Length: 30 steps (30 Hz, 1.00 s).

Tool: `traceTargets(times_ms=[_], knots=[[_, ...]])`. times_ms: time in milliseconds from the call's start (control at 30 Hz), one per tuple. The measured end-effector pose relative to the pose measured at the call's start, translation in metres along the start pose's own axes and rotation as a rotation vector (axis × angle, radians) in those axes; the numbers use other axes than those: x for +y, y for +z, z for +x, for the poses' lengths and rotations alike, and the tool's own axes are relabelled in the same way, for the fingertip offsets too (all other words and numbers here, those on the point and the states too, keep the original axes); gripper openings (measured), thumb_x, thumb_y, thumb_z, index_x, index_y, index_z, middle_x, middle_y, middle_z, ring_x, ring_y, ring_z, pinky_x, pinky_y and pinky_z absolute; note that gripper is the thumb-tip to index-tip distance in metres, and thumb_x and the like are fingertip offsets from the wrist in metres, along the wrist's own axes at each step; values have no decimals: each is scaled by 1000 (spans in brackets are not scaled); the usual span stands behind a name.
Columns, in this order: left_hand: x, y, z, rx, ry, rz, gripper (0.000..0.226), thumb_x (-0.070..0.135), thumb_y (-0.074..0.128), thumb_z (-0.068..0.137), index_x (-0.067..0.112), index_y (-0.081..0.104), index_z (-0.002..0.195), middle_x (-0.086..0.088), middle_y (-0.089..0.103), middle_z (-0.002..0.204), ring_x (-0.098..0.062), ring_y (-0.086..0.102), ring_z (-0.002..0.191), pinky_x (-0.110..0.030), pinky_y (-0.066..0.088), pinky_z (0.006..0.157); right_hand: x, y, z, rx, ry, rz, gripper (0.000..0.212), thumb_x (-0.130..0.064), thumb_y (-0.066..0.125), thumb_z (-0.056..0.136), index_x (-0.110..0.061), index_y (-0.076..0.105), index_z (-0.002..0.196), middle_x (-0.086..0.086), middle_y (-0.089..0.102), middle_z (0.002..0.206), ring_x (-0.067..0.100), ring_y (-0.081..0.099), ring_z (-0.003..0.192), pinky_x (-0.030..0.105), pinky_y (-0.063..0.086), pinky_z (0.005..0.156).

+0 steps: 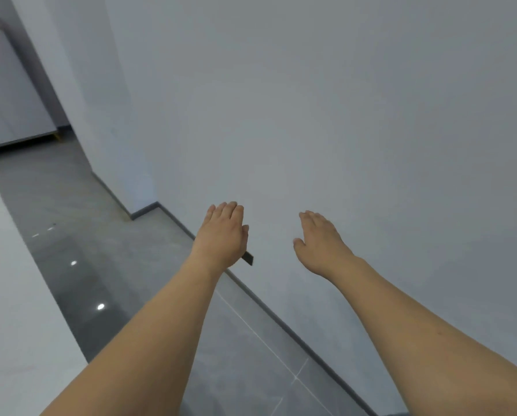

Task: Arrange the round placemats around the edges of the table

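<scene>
Left hand (222, 232) and right hand (320, 241) reach forward empty toward the wall (311, 100), fingers pressed together. No placemats in view. Likely between placements; next, locate one.

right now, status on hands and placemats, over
Left hand open, empty, raised toward the wall. Right hand open, empty, same. No placemats in view; white surface edge far left. Nothing blocking.
</scene>
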<state>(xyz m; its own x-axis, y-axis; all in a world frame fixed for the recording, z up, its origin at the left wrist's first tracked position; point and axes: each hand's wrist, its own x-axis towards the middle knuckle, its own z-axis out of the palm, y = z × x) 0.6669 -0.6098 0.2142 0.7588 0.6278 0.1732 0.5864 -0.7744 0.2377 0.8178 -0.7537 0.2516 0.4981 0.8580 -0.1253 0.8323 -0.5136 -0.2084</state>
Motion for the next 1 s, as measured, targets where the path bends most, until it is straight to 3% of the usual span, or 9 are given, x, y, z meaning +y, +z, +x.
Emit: traceTargets(times_ms=[300, 600, 800, 1000], knots=[[-91, 0, 18, 62, -367, 65, 48, 27, 38, 99, 3, 36, 140, -14, 39, 148, -29, 32, 138, -44, 14, 119, -52, 19, 130, -106, -312, -18, 60, -22, 35, 97, -4, 13, 150, 13, 14, 159, 27, 8, 147, 37, 6, 120], [-207, 6, -7, 93, -684, 86, 46, 27, 38, 98, 5, 39, 139, -11, 40, 147, -27, 34, 136, -44, 15, 119, -194, 68, 221, -226, -651, -51, 61, -21, 36, 96, -3, 14, 150, 14, 13, 159, 27, 10, 147, 37, 7, 120], [-296, -2, 7, 113, -803, 84, 43, 24, 41, 97, 2, 44, 133, -14, 47, 140, -30, 40, 131, -46, 20, 117, -267, 86, 286, -259, -709, -95, 60, -19, 38, 94, -3, 17, 148, 14, 20, 157, 27, 15, 145, 36, 9, 119], [-357, -3, 52, 128, -826, 78, 41, 24, 40, 97, 3, 45, 132, -13, 47, 139, -29, 38, 132, -45, 17, 117, -315, 93, 356, -310, -716, -126, 63, -21, 36, 95, -4, 12, 151, 14, 12, 160, 26, 9, 147, 38, 7, 121]])
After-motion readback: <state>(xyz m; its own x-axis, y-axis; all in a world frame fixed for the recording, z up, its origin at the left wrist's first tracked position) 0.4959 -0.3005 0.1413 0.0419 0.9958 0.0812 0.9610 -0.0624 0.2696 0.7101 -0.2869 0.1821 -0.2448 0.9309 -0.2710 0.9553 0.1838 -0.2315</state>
